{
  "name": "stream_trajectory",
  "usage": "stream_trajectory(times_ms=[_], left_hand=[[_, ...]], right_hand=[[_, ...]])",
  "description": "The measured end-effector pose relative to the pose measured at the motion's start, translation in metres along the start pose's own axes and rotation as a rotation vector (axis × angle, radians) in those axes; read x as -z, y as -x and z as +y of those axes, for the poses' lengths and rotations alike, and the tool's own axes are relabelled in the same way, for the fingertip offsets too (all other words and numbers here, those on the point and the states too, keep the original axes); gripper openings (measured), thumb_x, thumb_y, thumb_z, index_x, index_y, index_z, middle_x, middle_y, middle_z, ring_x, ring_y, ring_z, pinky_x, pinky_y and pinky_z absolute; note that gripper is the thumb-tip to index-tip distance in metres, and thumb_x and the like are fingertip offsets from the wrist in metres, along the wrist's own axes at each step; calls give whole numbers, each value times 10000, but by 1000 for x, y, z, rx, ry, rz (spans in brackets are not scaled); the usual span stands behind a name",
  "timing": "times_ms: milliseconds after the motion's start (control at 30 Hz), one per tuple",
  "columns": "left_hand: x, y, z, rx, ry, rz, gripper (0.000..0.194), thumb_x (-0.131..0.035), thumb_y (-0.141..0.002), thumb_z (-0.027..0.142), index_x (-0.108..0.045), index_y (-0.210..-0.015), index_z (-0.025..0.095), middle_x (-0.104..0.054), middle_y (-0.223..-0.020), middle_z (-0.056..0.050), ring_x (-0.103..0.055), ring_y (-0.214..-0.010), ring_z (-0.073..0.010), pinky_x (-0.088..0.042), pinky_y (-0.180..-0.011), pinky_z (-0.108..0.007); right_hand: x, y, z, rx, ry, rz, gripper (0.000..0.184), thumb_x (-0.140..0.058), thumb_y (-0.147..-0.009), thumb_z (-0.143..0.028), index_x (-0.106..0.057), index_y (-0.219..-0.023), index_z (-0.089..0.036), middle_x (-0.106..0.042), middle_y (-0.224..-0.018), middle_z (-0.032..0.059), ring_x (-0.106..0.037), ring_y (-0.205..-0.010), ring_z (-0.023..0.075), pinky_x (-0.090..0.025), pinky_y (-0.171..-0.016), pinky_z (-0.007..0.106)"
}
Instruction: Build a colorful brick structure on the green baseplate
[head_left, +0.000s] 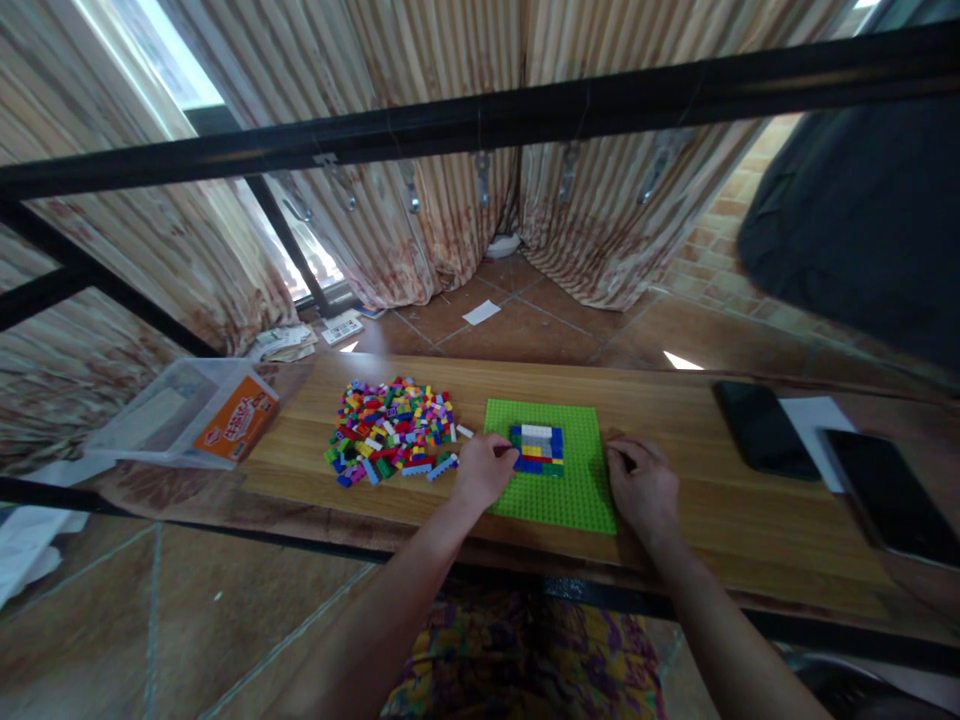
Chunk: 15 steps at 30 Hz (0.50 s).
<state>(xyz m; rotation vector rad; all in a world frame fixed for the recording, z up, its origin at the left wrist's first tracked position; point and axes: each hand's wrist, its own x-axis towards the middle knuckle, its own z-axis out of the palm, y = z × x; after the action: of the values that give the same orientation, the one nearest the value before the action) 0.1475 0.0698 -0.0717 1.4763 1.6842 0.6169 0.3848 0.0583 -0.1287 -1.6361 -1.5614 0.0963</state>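
A green studded baseplate (551, 508) lies on the wooden bench top. On it stands a small brick build (537, 450) with a blue outline and white, grey, yellow and red bricks inside. My left hand (484, 472) reaches over the plate's left edge, thumb and forefinger pinched together at the build's left side; whatever is between the fingertips is too small to make out. Beside the plate's right edge, my right hand (645, 488) rests with its fingers curled and closed; anything in them is hidden. A pile of loose, mixed-colour bricks (394, 425) spreads left of my left hand.
A clear plastic box (169, 440) with an orange label sits at the bench's left end. Two dark phones (765, 428) and a white paper (814, 425) lie at the right. Across the far side runs a black metal bar (450, 120) with hooks, before striped curtains (442, 60).
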Motion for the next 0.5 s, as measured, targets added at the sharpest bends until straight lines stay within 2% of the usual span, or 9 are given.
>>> stream_trajectory(times_ms=[300, 500], left_hand=[[7, -3, 4, -102, -118, 23, 168, -595, -806, 191, -748, -873, 171, -745, -841, -52, -672, -810, -178, -493, -783, -277], [9, -1, 6, -152, -178, 36, 181, -587, -813, 194, -753, -879, 167, -750, -859, -52, -666, -813, -174, -488, -773, -271]], right_hand=[[1, 0, -2, -3, -10, 3, 255, -499, -843, -322, -706, -794, -183, -690, -869, 93, -620, -829, 223, -497, -806, 369], [1, 0, -1, -13, -3, -6, 251, -501, -838, -324, -704, -797, -183, -688, -873, 90, -621, -842, 226, -497, -807, 368]])
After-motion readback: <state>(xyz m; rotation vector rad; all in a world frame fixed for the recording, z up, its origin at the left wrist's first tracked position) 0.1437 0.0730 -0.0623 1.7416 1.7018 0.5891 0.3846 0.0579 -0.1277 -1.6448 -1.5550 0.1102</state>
